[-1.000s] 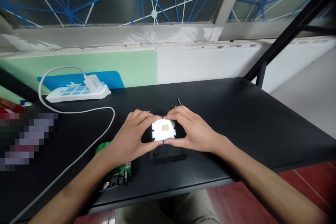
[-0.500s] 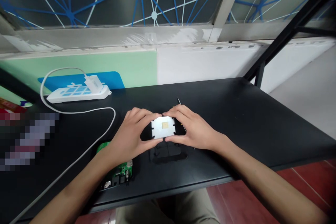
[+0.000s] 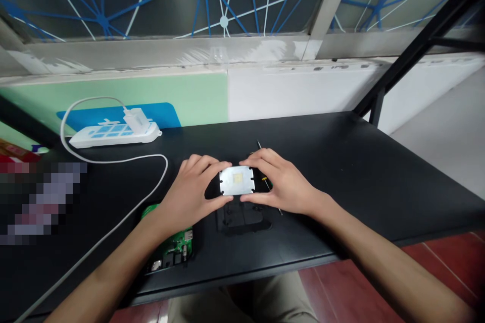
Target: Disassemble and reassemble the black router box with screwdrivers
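Note:
My left hand (image 3: 189,186) and my right hand (image 3: 286,181) hold a small silvery metal plate (image 3: 227,181) between them, above the table. It has dark notches along its short sides and a pale yellow square in its middle. Thumbs grip its near edge and fingers its far edge. Below the plate, a flat black piece (image 3: 244,217) lies on the table. Partly hidden under my left forearm is a green circuit board (image 3: 178,245) with metal ports. A thin screwdriver-like rod (image 3: 280,209) with a yellow band lies behind my right hand, partly covered.
A white power strip (image 3: 81,139) with a plugged-in charger (image 3: 137,120) stands at the back left of the black table (image 3: 359,171). Its white cable (image 3: 125,212) loops forward past my left arm. A black metal frame (image 3: 401,70) rises at the right.
Both hands still hold the plate, which has risen slightly and changed its tilt a little. My right hand has shifted slightly up, showing more of the rod. The view has moved a little.

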{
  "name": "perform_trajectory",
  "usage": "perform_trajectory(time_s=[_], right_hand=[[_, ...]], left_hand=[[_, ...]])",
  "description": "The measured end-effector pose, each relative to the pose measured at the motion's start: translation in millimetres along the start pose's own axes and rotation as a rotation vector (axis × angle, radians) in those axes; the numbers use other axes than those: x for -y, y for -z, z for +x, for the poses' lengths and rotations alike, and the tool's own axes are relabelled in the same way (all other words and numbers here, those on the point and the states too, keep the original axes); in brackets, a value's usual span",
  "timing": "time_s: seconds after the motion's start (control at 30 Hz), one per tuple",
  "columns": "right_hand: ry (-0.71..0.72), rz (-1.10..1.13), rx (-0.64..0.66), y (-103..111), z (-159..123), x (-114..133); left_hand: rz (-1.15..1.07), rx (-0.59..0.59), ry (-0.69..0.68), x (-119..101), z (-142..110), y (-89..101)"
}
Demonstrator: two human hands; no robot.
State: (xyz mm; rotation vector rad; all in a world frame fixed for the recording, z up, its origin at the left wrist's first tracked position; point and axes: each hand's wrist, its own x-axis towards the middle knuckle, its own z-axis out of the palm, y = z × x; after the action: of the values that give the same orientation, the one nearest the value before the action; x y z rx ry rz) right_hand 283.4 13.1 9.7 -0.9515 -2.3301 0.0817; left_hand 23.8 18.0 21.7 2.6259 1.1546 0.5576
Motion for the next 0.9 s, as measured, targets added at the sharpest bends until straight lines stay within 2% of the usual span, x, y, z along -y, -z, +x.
perform_trajectory(time_s=[0.13, 0.33, 0.57, 0.7, 0.9], right_hand=[[0.058, 0.016, -0.073, -1.9, 1.0, 0.7], [0.138, -0.017, -0.187, -8.1, 2.1, 7.6], [0.181, -0.11, -0.225, -17.9, 0.5, 14.7], [0.177, -0.082, -0.254, -19.6, 1.2, 13.5], [0.132, 0.017, -0.185, -14.7, 1.1, 6.6]], left_hand=[[0.032, 0.007, 0.006, 0.3, 0.3, -2.9], [0.086, -0.024, -0.082, -1.9, -0.5, -4.9], [0.094, -0.065, -0.174, -5.6, -2.2, -5.6], [0.102, -0.124, -0.182, -4.5, -2.3, -4.9], [-0.012, -0.149, -0.165, -3.6, -2.1, -2.0]])
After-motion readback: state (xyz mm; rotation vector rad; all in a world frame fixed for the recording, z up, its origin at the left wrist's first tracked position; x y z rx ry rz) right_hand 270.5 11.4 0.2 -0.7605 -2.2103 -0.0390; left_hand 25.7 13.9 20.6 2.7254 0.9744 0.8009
